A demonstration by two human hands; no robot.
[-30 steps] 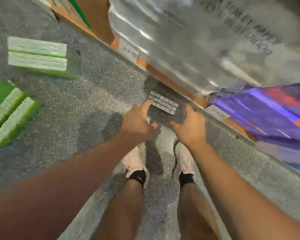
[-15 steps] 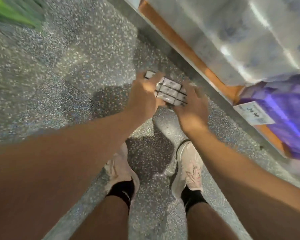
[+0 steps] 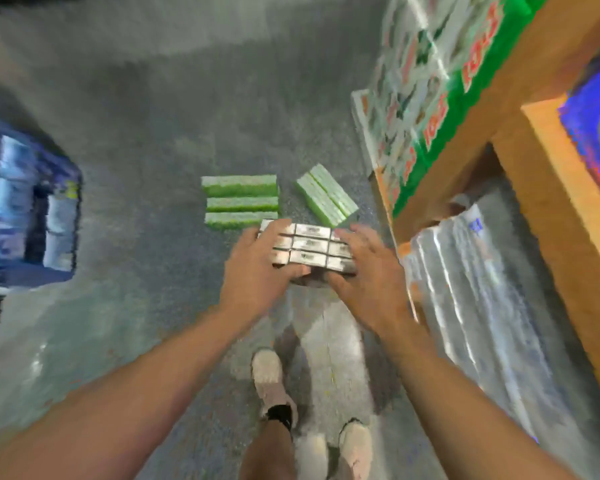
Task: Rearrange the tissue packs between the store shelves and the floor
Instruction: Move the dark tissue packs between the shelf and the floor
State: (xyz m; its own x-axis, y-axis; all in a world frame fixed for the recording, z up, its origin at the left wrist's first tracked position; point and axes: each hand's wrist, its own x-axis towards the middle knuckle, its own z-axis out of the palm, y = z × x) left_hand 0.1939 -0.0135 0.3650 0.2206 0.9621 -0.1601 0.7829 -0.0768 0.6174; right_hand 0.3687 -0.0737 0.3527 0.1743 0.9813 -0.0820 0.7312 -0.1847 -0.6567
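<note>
Between the two hands, above the speckled floor (image 3: pixel 125 140), a grey-and-white tissue bundle (image 3: pixel 309 245) is being carried, clear of the ground. The left hand (image 3: pixel 257 268) is clamping its left end, fingers curled over the top and thumb tucked beneath; the right hand (image 3: pixel 368 271) is pressing on the right end with fingers spread across the upper face. Both are closed on the same bundle, which is showing a grid of small packs (the print is too blurred to read).

Beyond it, two groups of green packs are lying on the floor: a row of three (image 3: pixel 240 201) set parallel, and a paler pair (image 3: pixel 326 195) angled just beside them, near the foot of the shelf unit (image 3: pixel 565 174). Stock is sitting on the shelves at right: a green-edged multipack (image 3: pixel 430 84) and a clear-wrapped bundle (image 3: pixel 471 289) lower down.

Judging by this, the rearranging is partly under way: five green packs are already on the floor, and the held bundle is not yet placed anywhere. Whether it is heading for the floor group or a shelf cannot be told. The shelves are holding plenty, so a good share of work probably remains.
</note>
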